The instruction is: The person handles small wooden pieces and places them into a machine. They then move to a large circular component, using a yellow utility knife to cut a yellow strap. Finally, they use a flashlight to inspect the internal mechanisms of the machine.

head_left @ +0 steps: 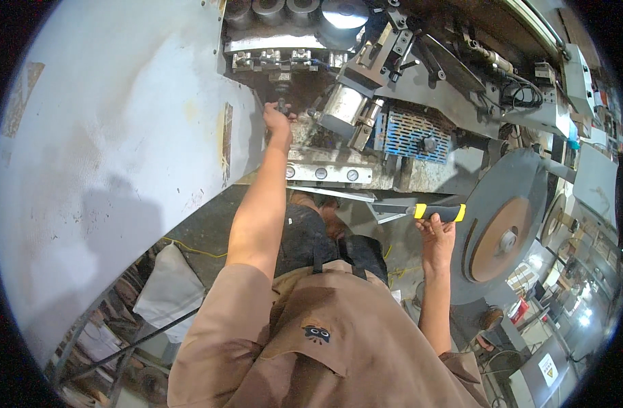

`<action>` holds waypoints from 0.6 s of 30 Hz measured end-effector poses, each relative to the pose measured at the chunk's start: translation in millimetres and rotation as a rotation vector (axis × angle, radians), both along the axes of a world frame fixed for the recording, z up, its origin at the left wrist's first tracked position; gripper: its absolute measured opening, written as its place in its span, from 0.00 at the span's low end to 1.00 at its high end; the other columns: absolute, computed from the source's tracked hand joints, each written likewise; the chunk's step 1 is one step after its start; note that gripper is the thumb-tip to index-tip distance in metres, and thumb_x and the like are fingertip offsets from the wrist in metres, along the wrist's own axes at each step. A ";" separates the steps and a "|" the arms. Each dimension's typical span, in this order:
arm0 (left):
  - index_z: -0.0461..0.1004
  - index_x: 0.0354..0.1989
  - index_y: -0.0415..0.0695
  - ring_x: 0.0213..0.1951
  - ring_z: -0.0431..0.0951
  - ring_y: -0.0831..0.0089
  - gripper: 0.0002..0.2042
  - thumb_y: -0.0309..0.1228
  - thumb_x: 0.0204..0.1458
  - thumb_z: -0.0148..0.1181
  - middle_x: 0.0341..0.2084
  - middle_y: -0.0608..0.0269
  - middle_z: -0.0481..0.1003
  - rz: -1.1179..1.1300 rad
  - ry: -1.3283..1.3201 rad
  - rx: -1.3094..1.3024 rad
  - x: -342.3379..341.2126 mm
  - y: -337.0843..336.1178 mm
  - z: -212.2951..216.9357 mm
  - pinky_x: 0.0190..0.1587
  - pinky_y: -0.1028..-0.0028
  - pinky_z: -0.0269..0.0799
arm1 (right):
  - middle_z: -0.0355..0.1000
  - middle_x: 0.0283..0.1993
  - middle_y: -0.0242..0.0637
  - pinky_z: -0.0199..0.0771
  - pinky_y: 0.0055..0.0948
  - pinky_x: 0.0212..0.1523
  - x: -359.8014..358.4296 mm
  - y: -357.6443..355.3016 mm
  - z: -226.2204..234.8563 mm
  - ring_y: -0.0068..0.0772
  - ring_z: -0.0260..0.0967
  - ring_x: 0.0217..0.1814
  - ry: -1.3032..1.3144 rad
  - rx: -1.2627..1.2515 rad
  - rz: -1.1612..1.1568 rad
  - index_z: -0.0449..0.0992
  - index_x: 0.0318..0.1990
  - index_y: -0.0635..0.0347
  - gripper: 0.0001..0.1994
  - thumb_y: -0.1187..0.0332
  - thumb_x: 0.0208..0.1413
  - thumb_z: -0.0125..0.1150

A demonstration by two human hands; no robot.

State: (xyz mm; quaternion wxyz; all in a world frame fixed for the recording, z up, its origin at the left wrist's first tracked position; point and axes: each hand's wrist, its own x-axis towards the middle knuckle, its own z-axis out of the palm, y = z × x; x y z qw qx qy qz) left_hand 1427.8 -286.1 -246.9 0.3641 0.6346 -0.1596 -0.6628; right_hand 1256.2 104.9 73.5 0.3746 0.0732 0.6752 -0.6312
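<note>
Fingers of right hand [437, 234] wrapped round yellow-black tool handle [439, 212] — beside grey disc [505, 228], left hand [277, 122] gripping machine knob [282, 105].

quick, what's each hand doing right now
Left hand: closed on a small dark part of the machine.
Right hand: closed on a yellow-and-black tool handle.

The person wears a light brown short-sleeved shirt [223, 326] with the sleeves ending at the upper arms. Over it lies a brown apron [339, 319] with dark straps [318, 262] at the top and a small dark animal emblem [317, 333] on the chest. Both forearms and hands are bare, without gloves.
</note>
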 end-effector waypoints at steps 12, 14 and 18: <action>0.60 0.57 0.44 0.16 0.74 0.62 0.31 0.63 0.68 0.41 0.37 0.52 0.76 -0.094 -0.149 -0.101 -12.8 27.9 28.6 0.24 0.65 0.76 | 0.78 0.41 0.30 0.80 0.31 0.47 1.2 -32.7 -0.5 0.27 0.79 0.41 -0.118 0.040 -0.027 0.71 0.48 0.53 0.12 0.64 0.65 0.68; 0.54 0.72 0.43 0.21 0.70 0.71 0.38 0.64 0.68 0.42 0.30 0.53 0.74 -0.093 -0.147 -0.057 -13.5 27.8 30.6 0.25 0.69 0.69 | 0.79 0.41 0.30 0.80 0.29 0.47 1.0 -36.0 0.0 0.25 0.79 0.41 -0.126 0.035 -0.016 0.71 0.47 0.52 0.11 0.64 0.65 0.68; 0.65 0.45 0.45 0.17 0.58 0.73 0.27 0.61 0.69 0.40 0.19 0.64 0.66 0.026 0.082 0.105 -15.9 16.6 37.7 0.21 0.70 0.58 | 0.80 0.40 0.29 0.80 0.29 0.47 2.6 -34.8 -5.7 0.25 0.80 0.40 -0.145 0.021 -0.016 0.72 0.47 0.52 0.11 0.64 0.65 0.68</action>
